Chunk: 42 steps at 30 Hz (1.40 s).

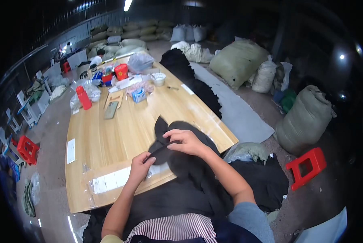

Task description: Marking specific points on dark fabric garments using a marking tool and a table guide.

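A black piece of cloth (pixel 189 170) lies over the near right part of the wooden table (pixel 120 137) and drapes down toward my lap. My left hand (pixel 140 168) is closed on one edge of it, thumb and fingers pinched together. Slightly farther off and to the right, my right hand (pixel 184 141) pinches the same edge, so a narrow strip of cloth runs between both hands. A pointed flap of the cloth stands up just beyond my right hand. Whether the edge is folded or seamed there I cannot tell.
A phone (pixel 111 109), a red bottle (pixel 83 98), a blue-white box (pixel 139 95) and a white bowl (pixel 158 79) stand farther up the table. Red stools (pixel 306 168) and stuffed sacks (pixel 304 119) are on the floor. More black cloth (pixel 258 182) is piled at the right.
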Each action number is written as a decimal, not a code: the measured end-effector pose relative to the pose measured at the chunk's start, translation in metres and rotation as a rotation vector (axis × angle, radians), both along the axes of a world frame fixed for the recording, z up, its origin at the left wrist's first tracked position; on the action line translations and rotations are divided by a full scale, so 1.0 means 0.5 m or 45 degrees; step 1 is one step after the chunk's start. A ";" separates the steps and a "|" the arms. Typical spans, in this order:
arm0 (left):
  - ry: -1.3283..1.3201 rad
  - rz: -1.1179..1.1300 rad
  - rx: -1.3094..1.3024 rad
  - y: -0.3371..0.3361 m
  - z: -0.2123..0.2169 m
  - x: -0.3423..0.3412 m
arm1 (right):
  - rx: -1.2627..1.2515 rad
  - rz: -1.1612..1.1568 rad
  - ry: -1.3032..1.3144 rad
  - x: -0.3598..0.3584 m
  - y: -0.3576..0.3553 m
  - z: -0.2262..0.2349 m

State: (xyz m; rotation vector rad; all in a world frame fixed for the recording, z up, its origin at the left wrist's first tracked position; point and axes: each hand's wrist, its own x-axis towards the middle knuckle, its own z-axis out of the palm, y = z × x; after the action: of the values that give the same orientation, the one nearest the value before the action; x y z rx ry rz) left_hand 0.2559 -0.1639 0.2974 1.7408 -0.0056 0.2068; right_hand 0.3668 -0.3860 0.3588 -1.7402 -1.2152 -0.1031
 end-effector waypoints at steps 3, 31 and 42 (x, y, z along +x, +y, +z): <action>0.138 -0.080 0.072 0.000 0.049 -0.017 | 0.014 -0.076 0.317 -0.052 -0.034 0.055; 0.123 0.559 -0.299 0.311 0.021 -0.385 | -0.113 -0.071 1.010 -0.176 0.150 -0.013; 0.184 0.922 0.155 0.355 -0.122 -0.288 | -0.417 -0.575 0.027 -0.138 0.274 -0.260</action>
State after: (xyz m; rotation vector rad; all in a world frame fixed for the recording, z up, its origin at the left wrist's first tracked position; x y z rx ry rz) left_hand 0.1120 0.0138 0.2366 1.8134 0.7376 0.6155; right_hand 0.2976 -0.2488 0.2290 -2.2771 -0.8361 -0.1583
